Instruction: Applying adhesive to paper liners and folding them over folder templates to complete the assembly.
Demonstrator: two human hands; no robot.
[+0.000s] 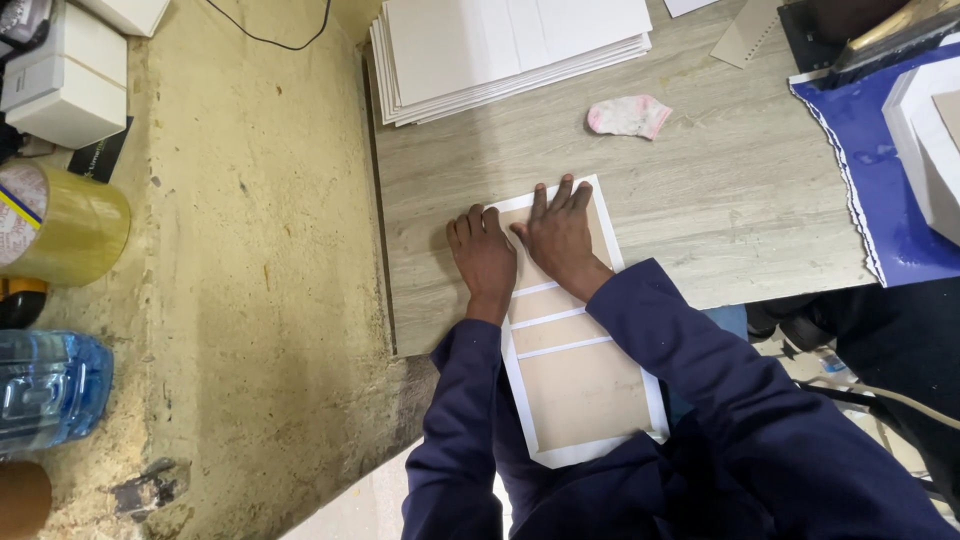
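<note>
Dark blue sleeves [700, 400] are seen lowest in the view, reaching up over a flat board [585, 385] of brown card edged and crossed by white strips. One such board is seen, lying partly on the wooden counter [720, 200] and partly overhanging its near edge. Both hands are laid flat on the far end of the board: the left hand [483, 255] is pressed palm down at its left edge with the fingers drawn together, and the right hand [558, 232] is pressed beside it with the fingers slightly spread. Nothing is pinched by either hand.

As for containers, one blue water bottle [45, 395] is seen at the left edge, its contents not to be told, and one large roll of yellowish tape [60, 225] stands above it. Two white boxes [70, 85] are set at the upper left, shut.

On the counter beyond the hands, one stack of white sheets [500, 55] is piled, well apart from the board. One small pink and white cloth [628, 116] lies to the right of the stack. A blue sheet [880, 170] with a ragged edge is spread at the right, carrying a white block [925, 140]. A black cable [270, 35] is trailed across the rough yellowish surface [250, 250] left of the counter. Nothing lies between the hands and the stack.
</note>
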